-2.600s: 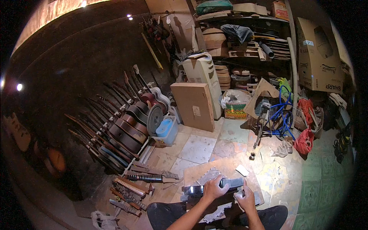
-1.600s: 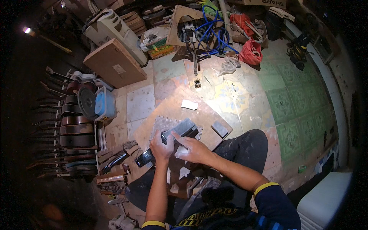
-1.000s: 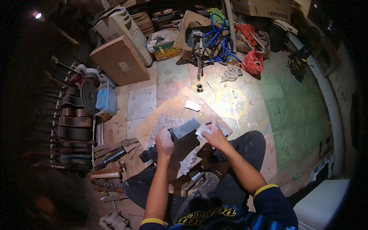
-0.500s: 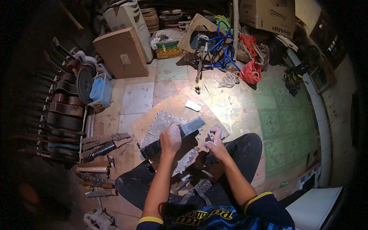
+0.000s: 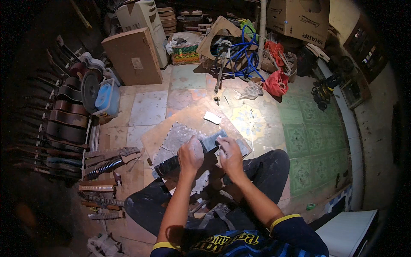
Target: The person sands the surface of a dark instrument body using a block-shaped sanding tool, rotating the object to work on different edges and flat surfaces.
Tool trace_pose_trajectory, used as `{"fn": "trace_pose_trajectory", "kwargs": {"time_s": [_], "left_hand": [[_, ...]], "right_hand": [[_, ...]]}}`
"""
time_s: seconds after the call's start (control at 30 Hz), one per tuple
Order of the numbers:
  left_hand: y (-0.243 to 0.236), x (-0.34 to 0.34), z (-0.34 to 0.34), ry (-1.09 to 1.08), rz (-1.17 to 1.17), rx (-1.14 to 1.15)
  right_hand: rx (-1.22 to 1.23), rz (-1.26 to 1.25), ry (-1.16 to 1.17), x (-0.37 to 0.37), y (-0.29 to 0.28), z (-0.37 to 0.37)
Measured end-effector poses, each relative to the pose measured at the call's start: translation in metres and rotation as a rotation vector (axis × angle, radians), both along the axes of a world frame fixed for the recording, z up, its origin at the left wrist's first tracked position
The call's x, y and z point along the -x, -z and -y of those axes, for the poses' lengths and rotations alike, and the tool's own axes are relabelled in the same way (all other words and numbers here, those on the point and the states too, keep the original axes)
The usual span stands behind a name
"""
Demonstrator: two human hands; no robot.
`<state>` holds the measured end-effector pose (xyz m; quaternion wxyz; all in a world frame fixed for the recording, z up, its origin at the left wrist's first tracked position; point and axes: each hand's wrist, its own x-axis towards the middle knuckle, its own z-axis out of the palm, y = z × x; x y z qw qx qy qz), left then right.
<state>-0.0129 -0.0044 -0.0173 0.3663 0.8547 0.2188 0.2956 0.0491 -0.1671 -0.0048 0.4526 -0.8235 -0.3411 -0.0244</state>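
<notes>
My left hand (image 5: pixel 191 154) is wrapped round the middle of a long dark block (image 5: pixel 167 166) with a flat greyish face, held at a slant above my lap. Its upper right end reaches my right hand (image 5: pixel 230 157), whose fingers are bent together against that end. Something small and pale may be in those fingers, but I cannot make it out. Beneath the block lies a grey dusty mat (image 5: pixel 177 136) with toothed edges, on a brown board (image 5: pixel 150 139). A small white curved piece (image 5: pixel 212 118) rests on the board beyond.
Guitar bodies (image 5: pixel 70 115) hang in a row at the left, beside a clear bin (image 5: pixel 109 100) holding blue things. Several guitar necks (image 5: pixel 113 167) lie left of my knee. At the back are a blue hose (image 5: pixel 252 53), a red bag (image 5: pixel 276 82) and a cardboard box (image 5: pixel 295 21).
My right hand has moved left and up, from beside the block onto its upper right end. My left hand keeps its hold on the block. The whole view has shifted slightly.
</notes>
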Motion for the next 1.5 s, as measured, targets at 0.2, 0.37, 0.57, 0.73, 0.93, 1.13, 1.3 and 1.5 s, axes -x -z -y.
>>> {"fn": "trace_pose_trajectory", "kwargs": {"time_s": [0.2, 0.37, 0.57, 0.73, 0.93, 1.13, 1.3, 1.5], "left_hand": [[-0.004, 0.004, 0.006, -0.039, -0.034, -0.034], [0.013, 0.008, 0.009, -0.029, 0.005, -0.058], [0.004, 0.005, 0.007, -0.038, -0.018, -0.037], [0.010, 0.004, 0.009, -0.051, 0.074, -0.061], [0.029, 0.004, 0.008, -0.138, 0.105, -0.116], [0.070, 0.006, -0.013, -0.014, 0.129, -0.163], [0.074, 0.003, -0.001, -0.170, 0.146, -0.331], [0.013, -0.002, -0.006, -0.046, 0.046, 0.010]], "right_hand": [[-0.015, 0.041, -0.084, 0.009, 0.004, -0.007], [-0.044, -0.025, -0.116, 0.038, -0.013, -0.006], [0.075, -0.007, -0.180, 0.025, -0.014, -0.009], [0.104, 0.063, -0.188, 0.019, -0.024, -0.016], [0.125, 0.087, -0.204, 0.044, -0.040, 0.001], [0.219, 0.104, -0.193, 0.037, -0.034, -0.009], [0.185, 0.161, -0.170, 0.022, -0.022, -0.017], [0.148, 0.090, -0.165, 0.039, -0.031, -0.005]]}}
